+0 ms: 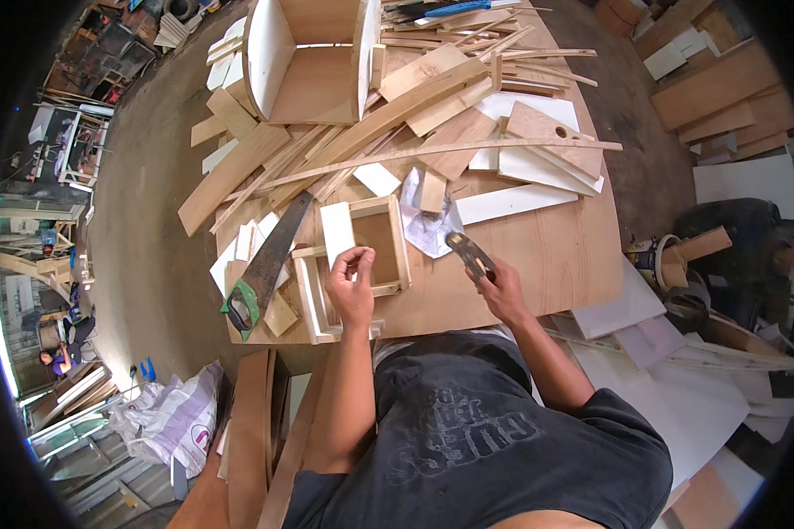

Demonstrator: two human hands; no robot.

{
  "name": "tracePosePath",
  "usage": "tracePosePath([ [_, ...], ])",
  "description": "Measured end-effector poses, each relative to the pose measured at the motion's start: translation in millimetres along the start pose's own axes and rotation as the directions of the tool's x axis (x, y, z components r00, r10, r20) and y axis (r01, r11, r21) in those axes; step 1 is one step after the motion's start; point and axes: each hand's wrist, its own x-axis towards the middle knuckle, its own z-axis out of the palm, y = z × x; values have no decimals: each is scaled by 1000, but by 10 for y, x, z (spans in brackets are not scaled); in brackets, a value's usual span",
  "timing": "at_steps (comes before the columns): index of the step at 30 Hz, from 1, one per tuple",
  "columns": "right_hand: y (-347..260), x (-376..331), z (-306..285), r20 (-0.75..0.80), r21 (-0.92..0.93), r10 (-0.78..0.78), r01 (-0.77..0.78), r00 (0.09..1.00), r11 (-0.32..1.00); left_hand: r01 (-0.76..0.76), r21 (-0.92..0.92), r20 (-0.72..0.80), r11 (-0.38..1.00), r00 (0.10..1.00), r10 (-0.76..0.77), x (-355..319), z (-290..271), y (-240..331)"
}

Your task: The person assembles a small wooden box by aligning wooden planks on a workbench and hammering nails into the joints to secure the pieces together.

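Observation:
My left hand [351, 284] is over a small open wooden frame [398, 242], thumb and fingertips pinched together; whatever is between them is too small to make out. Under the fingers, a white board [336, 231] lies across part of the frame. To the right, my right hand [500, 291] grips a hammer [470, 254], its dark, rounded end pointing up and left, apart from the frame. A crumpled clear plastic bag [425, 231] lies between the hammer and the frame. Left of the frame rests a handsaw [278, 249] with a green handle [242, 306].
The wooden table [538, 256] carries a heap of strips and offcuts, with a long thin strip [468, 148] across it. A curved-sided wooden cabinet [313, 93] stands at the far left. White panels [653, 397] lean at the right. A white sack [181, 414] lies on the floor.

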Motion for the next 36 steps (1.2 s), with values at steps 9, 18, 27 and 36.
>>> tracePosePath([
  [9, -333, -188, 710, -373, -211, -191, 118, 908, 970, 14, -29, 368, 999, 930, -2, -7, 228, 11],
  [18, 433, -143, 159, -476, -425, -127, -101, 870, 900, -141, 165, 448, 976, 893, 53, -376, 1180, -636],
  [27, 1189, 293, -394, -242, -550, -303, 128, 922, 825, -78, 333, 220, 940, 976, 3, -511, 1658, -1035],
  [36, 695, 600, -430, -192, -386, -501, 405, 844, 829, -242, 476, 104, 846, 970, 219, -281, 1760, -958],
])
